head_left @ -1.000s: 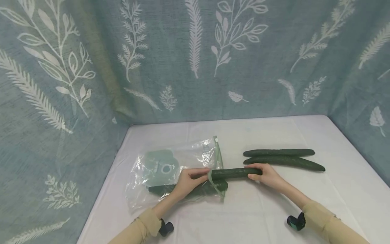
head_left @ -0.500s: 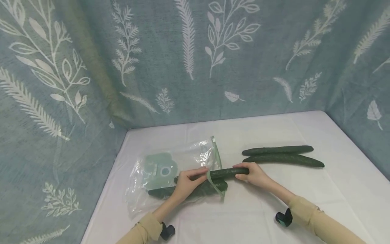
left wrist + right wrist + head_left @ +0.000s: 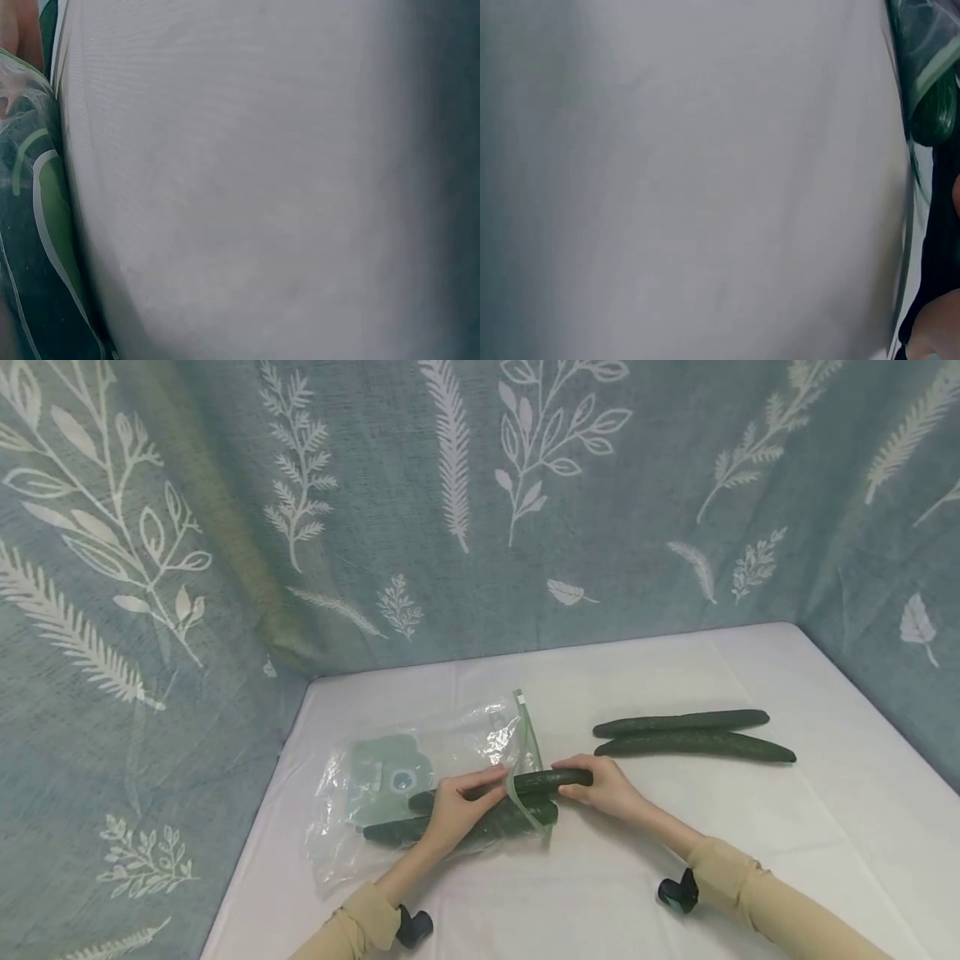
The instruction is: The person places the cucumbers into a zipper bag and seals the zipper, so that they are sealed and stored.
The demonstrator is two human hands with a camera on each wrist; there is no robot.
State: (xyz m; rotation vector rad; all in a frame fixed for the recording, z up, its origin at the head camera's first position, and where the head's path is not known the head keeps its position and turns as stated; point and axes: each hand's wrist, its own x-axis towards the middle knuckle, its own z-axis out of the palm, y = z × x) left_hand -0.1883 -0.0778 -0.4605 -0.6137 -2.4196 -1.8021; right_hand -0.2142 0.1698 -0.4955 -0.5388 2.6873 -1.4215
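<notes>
A clear zip bag [image 3: 480, 727] with a green seal strip lies on the table, its mouth facing right. My left hand [image 3: 459, 810] pinches the near edge of that mouth between thumb and fingers. By its right end, my right hand [image 3: 603, 787] grips a dark green cucumber [image 3: 536, 782], most of whose length is inside the bag. Another cucumber [image 3: 397, 833] lies in the bag below it, its right end [image 3: 934, 116] at the opening in the right wrist view. The left hand covers part of both.
Two more cucumbers, an upper one [image 3: 682, 722] and a lower one [image 3: 697, 744], lie side by side to the right on the white-covered table [image 3: 675, 893]. A patterned blue-green curtain [image 3: 450, 602] hangs behind the table and along both sides.
My right hand has moved left, sliding the cucumber deeper into the bag; its far end now shows through the plastic. The left hand keeps its pinch on the bag's mouth.
</notes>
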